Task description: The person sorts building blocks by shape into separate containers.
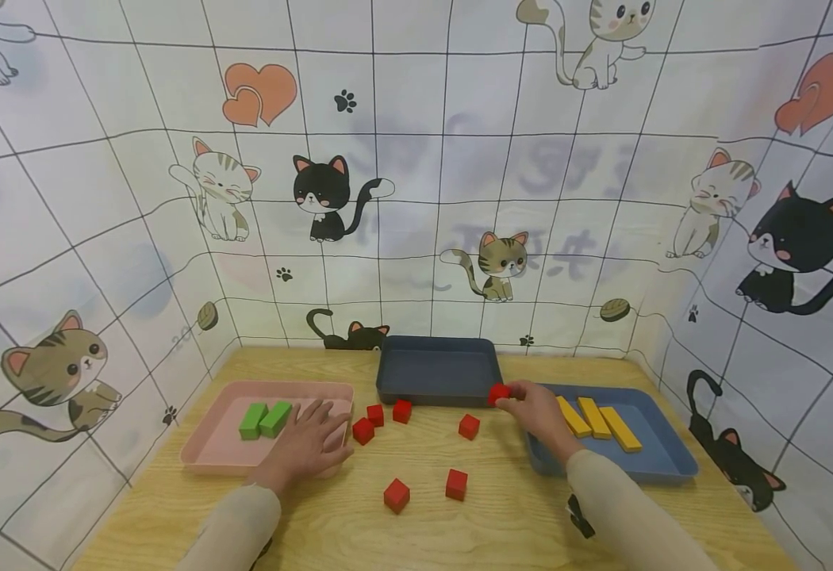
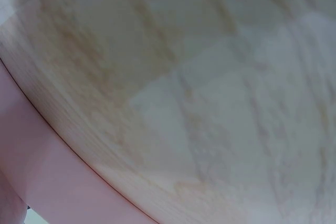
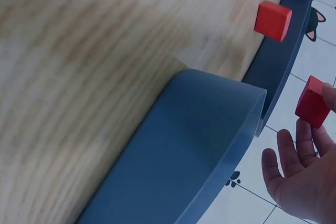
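Observation:
My right hand (image 1: 539, 412) pinches a red cube (image 1: 498, 394) between thumb and fingers, near the right front corner of the dark tray (image 1: 438, 400). In the right wrist view the same cube (image 3: 313, 102) shows at the fingertips of the right hand (image 3: 310, 177). Over the right edge of the pink tray (image 1: 266, 468) lies my left hand (image 1: 305, 444), fingers spread and gripping nothing. Two green blocks (image 1: 262, 420) sit in that tray beside it. Several loose red cubes (image 1: 397, 496) are scattered on the wooden table between the hands.
A blue tray (image 1: 662, 476) with three yellow sticks (image 1: 593, 419) stands at the right, under the right wrist. The dark tray is at the back against the cat-patterned wall covering (image 1: 416, 198). That covering also rises along both sides of the table (image 1: 502, 523).

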The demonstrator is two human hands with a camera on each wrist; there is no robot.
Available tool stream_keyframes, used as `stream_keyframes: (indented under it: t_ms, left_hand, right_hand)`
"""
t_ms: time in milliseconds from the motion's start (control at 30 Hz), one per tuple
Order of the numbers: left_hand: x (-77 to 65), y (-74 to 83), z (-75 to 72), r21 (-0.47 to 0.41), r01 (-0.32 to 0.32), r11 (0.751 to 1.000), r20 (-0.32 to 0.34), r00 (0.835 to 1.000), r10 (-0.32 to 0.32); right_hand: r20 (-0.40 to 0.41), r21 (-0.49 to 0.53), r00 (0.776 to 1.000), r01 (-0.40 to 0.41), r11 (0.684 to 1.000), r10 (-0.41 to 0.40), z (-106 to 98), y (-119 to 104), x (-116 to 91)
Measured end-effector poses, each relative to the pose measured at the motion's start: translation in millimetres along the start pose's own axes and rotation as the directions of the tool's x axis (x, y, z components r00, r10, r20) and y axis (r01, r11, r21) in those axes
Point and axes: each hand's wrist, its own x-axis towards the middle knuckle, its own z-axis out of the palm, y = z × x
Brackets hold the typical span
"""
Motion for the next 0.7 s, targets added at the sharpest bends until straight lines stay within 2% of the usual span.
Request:
stream_keyframes:
  t_ms: [400,533,700]
  left_hand:
    - [-1.4,-3.1,0.8,0.006,-0.016,1.0,-0.01,1.0,0.016]
    - [-1.2,-3.4,1.7,0.007,-0.02,1.0,-0.017,1.0,0.02]
    - [-0.4,-2.3,1.4,0.0,-0.017,1.0,-0.016,1.0,0.017]
  right_hand:
    - [-0.061,0.048,0.992,-0.104,0.993,0.106,3,-4,24]
    - [-0.086,0.058,0.99,-0.105,0.993,0.11,6,-5,28]
    - [-0.138,0.024,0.987,-0.076,0.997,0.079,11,-6,33]
